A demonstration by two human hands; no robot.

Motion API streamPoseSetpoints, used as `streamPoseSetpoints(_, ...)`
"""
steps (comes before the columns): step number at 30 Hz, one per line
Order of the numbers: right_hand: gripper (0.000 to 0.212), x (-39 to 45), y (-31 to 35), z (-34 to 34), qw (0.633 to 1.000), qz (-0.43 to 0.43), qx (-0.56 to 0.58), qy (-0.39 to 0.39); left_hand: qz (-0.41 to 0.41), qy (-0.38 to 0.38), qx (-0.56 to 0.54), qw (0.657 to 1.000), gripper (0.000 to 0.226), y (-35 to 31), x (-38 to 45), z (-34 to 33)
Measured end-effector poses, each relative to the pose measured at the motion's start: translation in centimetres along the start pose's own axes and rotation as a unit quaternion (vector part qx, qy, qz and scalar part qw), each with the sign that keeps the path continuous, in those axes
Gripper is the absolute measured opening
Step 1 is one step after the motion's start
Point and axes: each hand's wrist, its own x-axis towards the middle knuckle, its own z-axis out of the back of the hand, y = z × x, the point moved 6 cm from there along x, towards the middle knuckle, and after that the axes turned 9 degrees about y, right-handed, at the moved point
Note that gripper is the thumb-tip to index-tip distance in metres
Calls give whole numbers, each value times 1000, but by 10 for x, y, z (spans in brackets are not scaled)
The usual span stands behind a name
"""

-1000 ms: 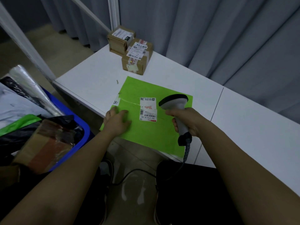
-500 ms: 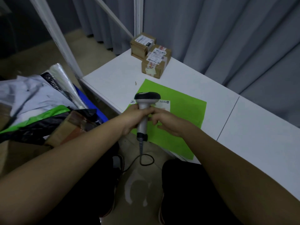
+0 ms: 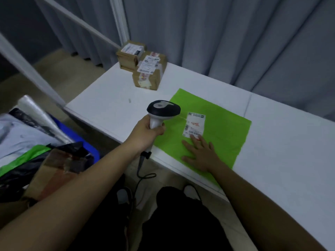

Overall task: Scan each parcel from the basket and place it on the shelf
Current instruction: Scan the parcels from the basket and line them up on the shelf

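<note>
A flat green parcel (image 3: 224,127) with a white shipping label (image 3: 195,124) lies on the white shelf top (image 3: 112,105), its near corner over the front edge. My right hand (image 3: 201,154) lies flat on it just below the label, fingers spread. My left hand (image 3: 146,132) grips the handle of a grey and black barcode scanner (image 3: 163,110), held upright just left of the parcel. The scanner's cable (image 3: 143,171) hangs down from the handle.
Two taped cardboard boxes (image 3: 145,66) stand at the far left of the shelf top. A blue basket (image 3: 79,142) at lower left holds several bags and a brown parcel (image 3: 54,171). Grey curtains hang behind. White frame bars (image 3: 30,69) rise at left.
The scanner has passed from my right hand to my left hand. My right hand has come down flat onto the green parcel below the label. My left hand has left the parcel.
</note>
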Motion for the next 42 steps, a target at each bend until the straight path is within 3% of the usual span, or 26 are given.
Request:
streamPoseSetpoints(7,71,-117,-202,-46,966,-221,133,-36,-87,141,109,980,30,-77,20,-149)
streamPoseSetpoints(15,69,-242,-350,-92,875,-421,223,-79,-115,260,173,943,34,-125,26,-336)
streamPoseSetpoints(20,71,-271,-411,-106,816,-486,292,-110,-111,295,182,932,36,-125,23,-404)
streamPoseSetpoints(25,60,-296,-417,-100,743,-535,280,-289,-98,310,170,930,33,-116,26,-430)
streamPoseSetpoints(27,56,-295,-400,-124,736,-560,271,-267,-92,311,172,930,33,-113,27,-431)
streamPoseSetpoints(30,66,-287,-396,-146,755,-548,289,-213,-90,312,183,928,31,-113,27,-434)
streamPoseSetpoints(34,62,-283,-427,-125,769,-510,368,-111,-86,301,169,935,31,-112,18,-428)
streamPoseSetpoints(36,60,-277,-412,-96,784,-480,368,-144,-86,297,162,937,31,-114,11,-417)
streamPoseSetpoints(39,54,-253,-326,-43,833,-309,371,-271,-93,293,157,938,31,-119,1,-388)
streamPoseSetpoints(42,47,-242,-217,2,796,-129,482,-344,-108,262,135,950,34,-127,-10,-340)
